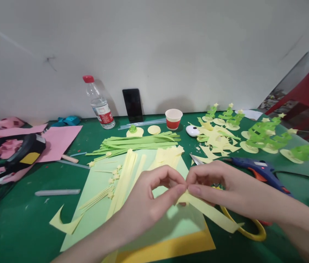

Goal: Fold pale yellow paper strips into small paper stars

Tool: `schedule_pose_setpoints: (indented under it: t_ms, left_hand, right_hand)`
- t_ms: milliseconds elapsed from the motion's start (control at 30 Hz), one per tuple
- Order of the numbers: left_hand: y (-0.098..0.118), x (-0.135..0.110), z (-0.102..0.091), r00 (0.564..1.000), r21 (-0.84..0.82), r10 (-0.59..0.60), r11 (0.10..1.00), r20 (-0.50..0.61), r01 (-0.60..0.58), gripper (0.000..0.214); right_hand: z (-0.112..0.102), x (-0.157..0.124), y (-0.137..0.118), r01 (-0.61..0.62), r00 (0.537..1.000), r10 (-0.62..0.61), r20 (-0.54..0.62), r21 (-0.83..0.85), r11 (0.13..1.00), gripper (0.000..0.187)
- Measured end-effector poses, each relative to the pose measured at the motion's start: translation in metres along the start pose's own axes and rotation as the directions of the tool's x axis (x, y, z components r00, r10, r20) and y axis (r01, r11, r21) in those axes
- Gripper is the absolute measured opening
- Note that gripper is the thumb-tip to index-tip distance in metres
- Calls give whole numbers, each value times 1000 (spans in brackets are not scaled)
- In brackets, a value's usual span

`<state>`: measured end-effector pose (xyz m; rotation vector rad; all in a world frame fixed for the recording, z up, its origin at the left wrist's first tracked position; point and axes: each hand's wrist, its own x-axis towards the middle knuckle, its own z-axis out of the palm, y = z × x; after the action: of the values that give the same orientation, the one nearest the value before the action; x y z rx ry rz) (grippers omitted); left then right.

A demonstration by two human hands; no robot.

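Observation:
My left hand and my right hand meet over a pale green sheet. Thumbs and fingertips of both pinch a pale yellow paper strip, whose free end trails down to the right. The pinched part is mostly hidden by my fingers. Under the right hand lie scissors with yellow handles, partly covered. Long yellow strips rest on the sheet left of my hands, beside small yellow paper stars and thin folded strips.
Green paper strips lie behind the sheet. Yellow scraps, a paper cup, a phone and a water bottle stand toward the wall. A blue glue gun and several green spiral trees are at right.

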<state>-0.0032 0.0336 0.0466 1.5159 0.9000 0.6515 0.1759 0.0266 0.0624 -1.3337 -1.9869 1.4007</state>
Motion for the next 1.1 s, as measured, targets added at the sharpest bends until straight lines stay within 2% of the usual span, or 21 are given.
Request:
schedule_pose_setpoints:
  t_ms: [133, 300, 433, 533, 600, 700, 767, 833, 933, 1033, 1100]
  left_hand:
    - [-2, -1, -1, 999, 46, 47, 998, 10, -48, 6]
    - [-4, -4, -1, 994, -30, 102, 994, 44, -101, 10]
    - [-3, -6, -1, 994, -29, 98, 995, 39, -97, 17]
    - [-1, -7, -1, 996, -30, 68, 997, 54, -66, 21]
    - [0, -8, -1, 998, -44, 51, 998, 39, -49, 27]
    - [2, -9, -2, 999, -24, 50, 998, -12, -50, 37]
    - [3, -10, -3, 999, 59, 47, 997, -2, -47, 33]
    - [2, -10, -2, 996, 150, 78, 985, 44, -84, 23]
    - [0, -11, 0, 979, 190, 189, 961, 72, -199, 22]
    - [-3, -12, 2, 968, 207, 247, 946, 43, -250, 30]
    - [-5, -12, 3, 968, 206, 250, 946, 32, -251, 31]
  right_hand:
    - [-2, 2, 2, -60, 991, 45, 125, 119, 991, 23]
    - [-1, 5, 2, -58, 972, -12, 233, 290, 955, 28]
    - [0, 3, 1, -62, 975, 9, 221, 235, 970, 24]
    - [2, 1, -1, -9, 979, -17, 201, 129, 992, 22]
    - [3, 0, -1, 73, 982, -85, 166, 75, 994, 22]
    - [7, -2, 0, 238, 971, -238, -5, -46, 970, 23]
    - [10, -4, 2, 326, 928, -344, -144, -137, 936, 23]
    - [14, -5, 3, 383, 874, -425, -235, -203, 901, 22]
    - [18, -5, 4, 432, 827, -492, -272, -252, 866, 21]
    - [20, -5, 3, 465, 813, -514, -272, -226, 856, 24]
    - [22, -5, 4, 455, 820, -498, -283, -206, 866, 26]
